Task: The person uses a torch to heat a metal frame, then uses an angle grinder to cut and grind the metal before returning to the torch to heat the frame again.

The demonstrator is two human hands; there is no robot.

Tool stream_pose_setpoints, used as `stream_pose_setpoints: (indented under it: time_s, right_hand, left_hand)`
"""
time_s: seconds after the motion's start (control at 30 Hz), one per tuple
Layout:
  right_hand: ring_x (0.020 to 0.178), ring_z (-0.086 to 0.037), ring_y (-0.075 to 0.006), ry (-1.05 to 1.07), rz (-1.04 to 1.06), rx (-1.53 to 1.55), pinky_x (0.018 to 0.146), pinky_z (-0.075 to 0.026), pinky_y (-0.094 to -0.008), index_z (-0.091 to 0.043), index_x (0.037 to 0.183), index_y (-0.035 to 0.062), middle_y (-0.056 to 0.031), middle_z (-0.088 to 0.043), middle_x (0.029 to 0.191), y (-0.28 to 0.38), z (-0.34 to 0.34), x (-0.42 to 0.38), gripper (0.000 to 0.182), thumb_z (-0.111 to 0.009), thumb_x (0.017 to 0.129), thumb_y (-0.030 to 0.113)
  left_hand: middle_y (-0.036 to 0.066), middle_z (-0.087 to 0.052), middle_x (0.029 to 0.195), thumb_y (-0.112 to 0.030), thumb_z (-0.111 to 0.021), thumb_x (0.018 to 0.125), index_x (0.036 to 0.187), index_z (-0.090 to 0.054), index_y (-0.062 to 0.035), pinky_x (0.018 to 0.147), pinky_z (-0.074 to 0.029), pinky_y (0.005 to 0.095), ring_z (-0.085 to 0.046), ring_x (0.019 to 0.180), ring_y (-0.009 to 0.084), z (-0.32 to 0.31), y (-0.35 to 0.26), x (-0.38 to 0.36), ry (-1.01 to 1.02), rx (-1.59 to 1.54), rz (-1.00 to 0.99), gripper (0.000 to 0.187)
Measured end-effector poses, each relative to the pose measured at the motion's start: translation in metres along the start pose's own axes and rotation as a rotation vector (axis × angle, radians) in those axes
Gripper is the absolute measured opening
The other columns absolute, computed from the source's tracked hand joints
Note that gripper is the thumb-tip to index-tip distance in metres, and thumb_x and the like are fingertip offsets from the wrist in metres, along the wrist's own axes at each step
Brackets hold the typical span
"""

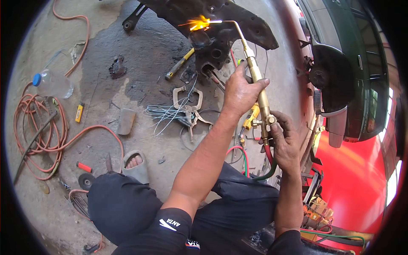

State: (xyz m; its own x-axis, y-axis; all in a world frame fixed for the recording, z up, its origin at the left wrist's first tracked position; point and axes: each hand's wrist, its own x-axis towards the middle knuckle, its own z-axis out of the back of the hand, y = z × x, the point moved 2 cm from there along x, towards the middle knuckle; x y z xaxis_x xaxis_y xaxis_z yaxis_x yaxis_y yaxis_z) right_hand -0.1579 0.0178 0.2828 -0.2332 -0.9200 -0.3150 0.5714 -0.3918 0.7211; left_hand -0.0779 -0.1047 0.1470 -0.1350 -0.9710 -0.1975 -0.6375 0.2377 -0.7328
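A brass gas torch (262, 95) points up, its bent tip lit, with an orange flame (199, 23) playing on a dark metal part (229, 29) at the top. My left hand (241, 90) is wrapped round the torch's handle near its middle. Lower down, my right hand (285, 142) has its fingers at the valve end of the torch, by the knobs. Red and green hoses (268, 157) leave the torch below this hand. The metal part has several holes and lies above the concrete floor.
On the floor lie locking pliers (187, 106) with blue wire, a yellow-handled tool (179, 63), a coiled orange hose (36, 127), a water bottle (54, 84) and a yellow lighter-like item (79, 113). A dark green vehicle (365, 85) and a red panel (348, 182) are at the right.
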Motion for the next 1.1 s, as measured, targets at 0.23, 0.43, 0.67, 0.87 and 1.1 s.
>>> stream_pose_setpoints:
  time_s: [0.23, 0.43, 0.67, 0.87, 1.1]
  right_hand:
    - [0.089, -0.060, -0.0069, 0.242, -0.041, 0.437, 0.071, -0.055, -0.0227, -0.045, 0.155, 0.0120, -0.0060, -0.055, 0.139, -0.037, -0.047, 0.013, 0.067, -0.076, 0.097, 0.022]
    - [0.096, -0.065, -0.0184, 0.125, 0.001, -0.061, 0.079, -0.057, -0.0324, -0.059, 0.140, 0.0091, -0.0114, -0.058, 0.129, -0.037, -0.075, 0.019, 0.049, -0.076, 0.096, 0.020]
    - [0.107, -0.066, -0.0384, 0.056, 0.164, -0.596, 0.090, -0.056, -0.0456, -0.065, 0.129, 0.0103, -0.0202, -0.055, 0.127, -0.036, -0.108, 0.018, 0.037, -0.074, 0.093, 0.013]
    - [0.104, -0.068, -0.0402, 0.026, 0.139, -0.514, 0.089, -0.055, -0.0475, -0.065, 0.126, 0.0094, -0.0227, -0.054, 0.131, -0.035, -0.118, 0.022, 0.033, -0.072, 0.094, 0.010]
    - [0.105, -0.067, -0.0409, 0.012, 0.220, -0.613, 0.089, -0.056, -0.0469, -0.065, 0.126, 0.0077, -0.0242, -0.055, 0.129, -0.038, -0.122, 0.022, 0.032, -0.070, 0.095, 0.010]
  left_hand:
    - [0.009, -0.074, 0.104, -0.012, -0.078, 0.092, 0.151, -0.047, 0.0007, 0.071, -0.057, 0.0274, -0.071, 0.090, 0.0123, 0.030, 0.013, 0.004, 0.204, -0.506, 0.118, 0.068]
    - [0.014, -0.073, 0.111, -0.012, -0.075, 0.094, 0.148, -0.042, -0.0003, 0.075, -0.060, 0.0303, -0.073, 0.097, 0.0182, 0.067, 0.014, 0.002, 0.192, -0.420, 0.209, 0.064]
    - [0.023, -0.074, 0.105, -0.030, -0.084, 0.080, 0.129, -0.061, -0.0003, 0.088, -0.058, 0.0442, -0.074, 0.100, 0.0352, 0.098, 0.022, 0.018, 0.011, 0.511, 0.196, 0.061]
    - [0.020, -0.075, 0.098, -0.030, -0.086, 0.080, 0.135, -0.057, -0.0013, 0.084, -0.056, 0.0426, -0.074, 0.091, 0.0314, 0.089, 0.024, 0.017, -0.178, 0.658, 0.045, 0.068]
    - [0.023, -0.074, 0.102, -0.030, -0.087, 0.076, 0.134, -0.058, -0.0020, 0.091, -0.055, 0.0454, -0.073, 0.100, 0.0371, 0.093, 0.013, 0.010, -0.129, 0.627, 0.060, 0.071]
